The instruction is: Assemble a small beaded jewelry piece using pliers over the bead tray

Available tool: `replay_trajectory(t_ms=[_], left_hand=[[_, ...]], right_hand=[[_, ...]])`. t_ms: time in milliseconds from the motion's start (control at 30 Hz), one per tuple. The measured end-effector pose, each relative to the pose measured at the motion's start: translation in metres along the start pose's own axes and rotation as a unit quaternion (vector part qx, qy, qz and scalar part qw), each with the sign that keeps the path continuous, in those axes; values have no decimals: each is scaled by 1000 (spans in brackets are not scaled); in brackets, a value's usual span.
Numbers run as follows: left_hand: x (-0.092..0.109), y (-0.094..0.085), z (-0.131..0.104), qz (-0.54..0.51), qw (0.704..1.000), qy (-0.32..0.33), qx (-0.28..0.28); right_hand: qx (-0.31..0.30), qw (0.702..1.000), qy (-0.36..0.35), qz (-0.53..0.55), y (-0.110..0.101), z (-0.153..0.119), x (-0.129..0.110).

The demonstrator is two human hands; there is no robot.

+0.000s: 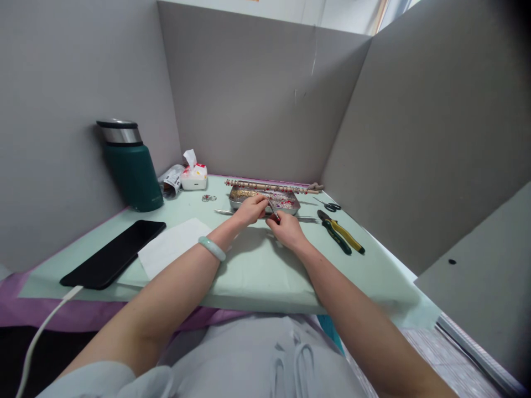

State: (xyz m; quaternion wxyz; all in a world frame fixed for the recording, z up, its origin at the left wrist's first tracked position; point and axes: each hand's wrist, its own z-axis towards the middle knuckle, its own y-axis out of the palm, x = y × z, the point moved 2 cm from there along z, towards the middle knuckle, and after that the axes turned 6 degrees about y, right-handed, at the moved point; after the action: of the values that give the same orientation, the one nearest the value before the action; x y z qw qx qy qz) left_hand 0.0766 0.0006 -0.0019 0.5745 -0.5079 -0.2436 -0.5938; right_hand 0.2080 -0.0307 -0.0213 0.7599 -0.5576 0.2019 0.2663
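Observation:
My right hand [287,228] is closed around small red-handled pliers [271,208], whose slim metal tip points up toward my left fingertips. My left hand [251,210], with a pale green bangle [212,249] on its wrist, is pinched at the pliers' tip; whatever it holds is too small to make out. Both hands are just in front of a metal tray [292,209] of gold, red and pink beads and small parts. Thin metal rods [309,219] lie across the table by the hands, partly hidden behind them.
Beaded sticks [265,188] lie along the tray's back. Right of it are black scissors [332,207] and green-yellow cutting pliers [341,232]. On the left are a green bottle [135,171], tissue pack [194,178], phone [116,251], white paper [172,246] and small rings [209,198]. Grey panels [257,94] enclose the table.

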Motion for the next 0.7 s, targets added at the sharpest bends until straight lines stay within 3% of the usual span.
replay_trajectory(t_ms=[700], left_hand=[[3, -1, 1, 108, 992, 56, 20]], right_hand=[[-71, 989, 52, 120, 2, 1, 2]])
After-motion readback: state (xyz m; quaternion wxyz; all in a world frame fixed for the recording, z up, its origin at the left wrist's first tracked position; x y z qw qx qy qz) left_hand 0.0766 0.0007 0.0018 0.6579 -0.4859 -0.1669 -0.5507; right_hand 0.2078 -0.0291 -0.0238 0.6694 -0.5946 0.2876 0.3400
